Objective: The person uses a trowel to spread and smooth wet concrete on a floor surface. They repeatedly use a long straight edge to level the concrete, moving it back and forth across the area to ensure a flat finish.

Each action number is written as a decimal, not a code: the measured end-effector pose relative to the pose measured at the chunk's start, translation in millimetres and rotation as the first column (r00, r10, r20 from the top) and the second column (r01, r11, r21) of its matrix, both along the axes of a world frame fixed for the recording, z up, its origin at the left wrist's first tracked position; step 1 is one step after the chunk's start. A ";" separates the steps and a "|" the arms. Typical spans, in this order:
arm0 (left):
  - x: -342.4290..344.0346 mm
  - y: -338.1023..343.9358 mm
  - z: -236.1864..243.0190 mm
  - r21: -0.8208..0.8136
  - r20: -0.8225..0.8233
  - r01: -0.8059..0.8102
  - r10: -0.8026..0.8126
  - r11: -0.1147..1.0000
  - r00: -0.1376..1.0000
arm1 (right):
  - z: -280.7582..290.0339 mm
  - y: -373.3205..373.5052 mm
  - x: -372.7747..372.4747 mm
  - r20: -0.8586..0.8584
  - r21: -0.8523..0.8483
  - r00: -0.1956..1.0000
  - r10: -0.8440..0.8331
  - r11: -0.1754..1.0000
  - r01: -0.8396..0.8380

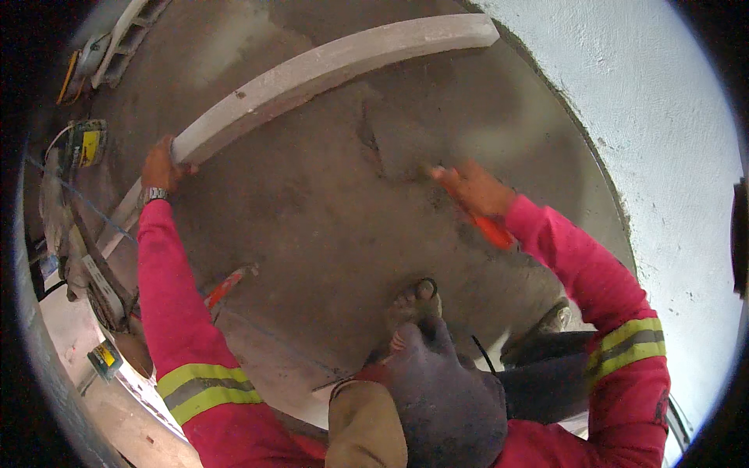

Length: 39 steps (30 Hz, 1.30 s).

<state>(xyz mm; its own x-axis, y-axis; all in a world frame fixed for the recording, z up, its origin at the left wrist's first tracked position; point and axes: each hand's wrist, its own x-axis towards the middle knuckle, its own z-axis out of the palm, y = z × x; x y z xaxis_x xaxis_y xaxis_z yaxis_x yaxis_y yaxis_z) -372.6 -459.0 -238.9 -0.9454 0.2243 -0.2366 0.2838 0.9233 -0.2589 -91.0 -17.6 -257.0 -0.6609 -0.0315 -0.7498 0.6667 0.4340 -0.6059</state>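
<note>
My left hand point(165, 168) is closed around a long, pale, straight bar point(312, 74). The bar lies across the wet-looking grey mortar floor point(304, 210) and reaches toward the white wall at the far right. My right hand point(474, 189) is slightly blurred and closed on a trowel point(493, 232) with an orange-red handle. Its blade, at the mortar surface, blends in with the grey, so its outline is hard to make out. My bare foot in a sandal point(417, 303) shows below, between my arms.
A white wall point(655, 117) curves along the right. At the left stand a dark bucket with a yellow label point(90, 144) and cluttered tools and cloth. Another orange-handled tool point(226, 287) lies beside my left forearm. A hollow block point(125, 43) sits at the far left.
</note>
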 end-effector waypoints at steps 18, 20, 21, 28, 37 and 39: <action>-37.5 -60.0 -21.9 0.049 -0.163 0.123 -0.114 0.991 0.980 | 34.2 67.9 -81.2 -0.092 0.775 0.405 0.910 0.321 -0.545; -44.1 -61.3 -23.6 0.041 -0.171 0.131 -0.122 0.991 0.978 | 15.5 62.8 -102.7 -0.168 0.812 0.412 0.895 0.363 -0.458; -47.2 -58.7 -20.8 0.055 -0.165 0.127 -0.116 0.990 0.979 | 10.1 63.9 -107.2 -0.203 0.828 0.413 0.888 0.381 -0.411; -37.2 -32.9 1.1 0.119 -0.177 0.116 -0.094 0.986 0.980 | 32.3 57.5 -68.7 -0.045 0.277 0.944 0.326 0.912 -0.302; -34.8 -38.8 -8.3 0.104 -0.144 0.085 -0.070 0.991 0.987 | 13.9 62.1 -13.8 0.090 -0.026 0.992 0.090 0.996 -0.088; -36.0 -40.6 -11.2 0.101 -0.144 0.061 -0.046 0.993 0.988 | 5.4 58.3 -25.6 0.028 -0.027 0.999 0.021 0.999 -0.020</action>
